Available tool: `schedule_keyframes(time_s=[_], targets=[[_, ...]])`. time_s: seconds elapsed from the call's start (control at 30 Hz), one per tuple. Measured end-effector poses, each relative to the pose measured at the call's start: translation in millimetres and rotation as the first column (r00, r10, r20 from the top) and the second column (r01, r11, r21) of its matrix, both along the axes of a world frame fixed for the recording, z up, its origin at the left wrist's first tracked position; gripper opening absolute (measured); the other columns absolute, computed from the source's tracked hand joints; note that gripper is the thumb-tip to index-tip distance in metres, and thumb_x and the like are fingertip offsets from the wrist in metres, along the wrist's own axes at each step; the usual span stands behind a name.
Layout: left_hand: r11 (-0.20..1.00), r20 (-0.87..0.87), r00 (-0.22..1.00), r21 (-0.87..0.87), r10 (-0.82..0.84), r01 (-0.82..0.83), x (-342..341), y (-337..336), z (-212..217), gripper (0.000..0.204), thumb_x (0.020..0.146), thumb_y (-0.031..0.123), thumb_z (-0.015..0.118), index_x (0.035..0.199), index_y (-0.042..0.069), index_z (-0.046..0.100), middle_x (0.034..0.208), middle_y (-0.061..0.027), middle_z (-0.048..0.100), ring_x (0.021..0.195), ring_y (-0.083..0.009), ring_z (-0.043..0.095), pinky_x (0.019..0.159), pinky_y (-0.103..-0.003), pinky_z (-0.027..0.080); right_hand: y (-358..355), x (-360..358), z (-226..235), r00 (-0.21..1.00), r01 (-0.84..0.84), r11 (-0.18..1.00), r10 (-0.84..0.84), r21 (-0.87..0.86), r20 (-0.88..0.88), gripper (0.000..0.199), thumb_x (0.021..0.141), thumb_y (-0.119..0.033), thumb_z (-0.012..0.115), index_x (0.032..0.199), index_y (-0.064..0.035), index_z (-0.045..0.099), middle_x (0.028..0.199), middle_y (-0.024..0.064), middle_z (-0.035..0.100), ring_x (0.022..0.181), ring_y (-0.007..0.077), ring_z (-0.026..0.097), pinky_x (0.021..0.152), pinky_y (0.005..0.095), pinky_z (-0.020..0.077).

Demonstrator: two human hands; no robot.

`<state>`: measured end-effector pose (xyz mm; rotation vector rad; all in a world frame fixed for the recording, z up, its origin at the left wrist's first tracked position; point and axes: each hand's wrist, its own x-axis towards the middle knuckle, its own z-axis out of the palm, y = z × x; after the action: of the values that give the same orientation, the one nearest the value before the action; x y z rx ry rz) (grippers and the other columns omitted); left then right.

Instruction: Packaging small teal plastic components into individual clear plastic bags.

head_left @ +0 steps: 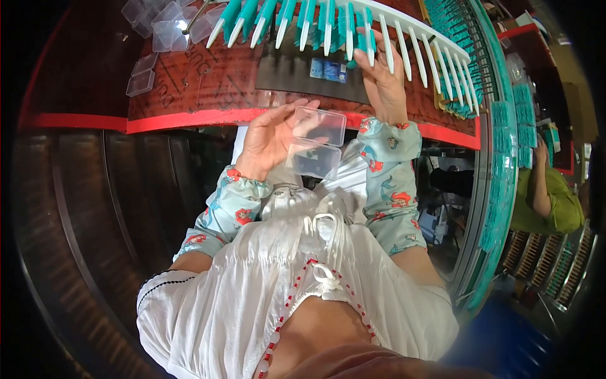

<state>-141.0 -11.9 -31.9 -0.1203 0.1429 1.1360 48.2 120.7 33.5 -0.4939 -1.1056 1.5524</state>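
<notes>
Our left hand [268,139] clamps the clear box [315,159] above our lap [351,182], likely to spread its halves; our right hand [382,82] touches the rack's [403,50] teal pieces [346,30]; whether its fingers pinch, we cannot tell.

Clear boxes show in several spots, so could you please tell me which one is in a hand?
The open box in the left hand, halves spread; the boxes at upper left lie on the table.
</notes>
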Motion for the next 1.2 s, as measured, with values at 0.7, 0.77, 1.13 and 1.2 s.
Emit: schedule_keyframes(time_s=[0.7,0.77,1.13,1.2], targets=[[0.921,-0.961,0.009,0.268,0.276,0.283,18.5,-43.1,-30.9,0.026,0.086,0.014,0.068,0.102,-0.006,0.064,0.083,-0.0070,0.066,0.074,-0.0106,0.060,0.069,-0.025,0.050,-122.9,81.8,7.8,0.901,0.240,0.951,-0.293,0.196,0.318,0.035,0.081,0.002,0.070,0.113,0.0036,0.058,0.097,0.0046,0.063,0.085,0.0106,0.060,0.077,0.0226,0.0461],[0.833,-0.918,-0.232,0.158,0.321,0.530,31.8,-47.3,-15.6,0.041,0.082,0.028,0.072,0.102,-0.007,0.064,0.081,-0.0146,0.066,0.071,-0.0183,0.063,0.067,-0.028,0.051,-127.9,82.7,3.3,0.905,0.212,0.953,-0.275,0.216,0.324,0.035,0.081,0.000,0.071,0.113,0.0038,0.058,0.097,0.0042,0.063,0.084,0.0094,0.059,0.076,0.0218,0.0452],[0.780,-0.578,-0.657,-0.054,0.485,0.623,53.5,-51.9,-47.8,0.021,0.073,0.017,0.060,0.082,-0.002,0.061,0.078,-0.0248,0.065,0.076,-0.0428,0.063,0.069,-0.048,0.051,-170.1,81.6,7.8,0.903,0.326,0.911,-0.379,0.252,0.203,0.035,0.084,-0.005,0.070,0.115,0.0028,0.055,0.107,0.0077,0.062,0.085,0.0095,0.059,0.077,0.0224,0.0458],[0.863,-0.684,-0.600,0.089,0.416,0.498,39.7,-57.2,-43.4,0.020,0.076,0.015,0.062,0.085,-0.003,0.062,0.077,-0.0254,0.063,0.076,-0.0421,0.063,0.066,-0.047,0.051,-183.8,79.5,-7.3,0.909,0.355,0.913,-0.387,0.202,0.153,0.035,0.085,-0.006,0.068,0.116,0.0024,0.053,0.114,0.0118,0.061,0.093,0.0121,0.059,0.085,0.0269,0.0467]])
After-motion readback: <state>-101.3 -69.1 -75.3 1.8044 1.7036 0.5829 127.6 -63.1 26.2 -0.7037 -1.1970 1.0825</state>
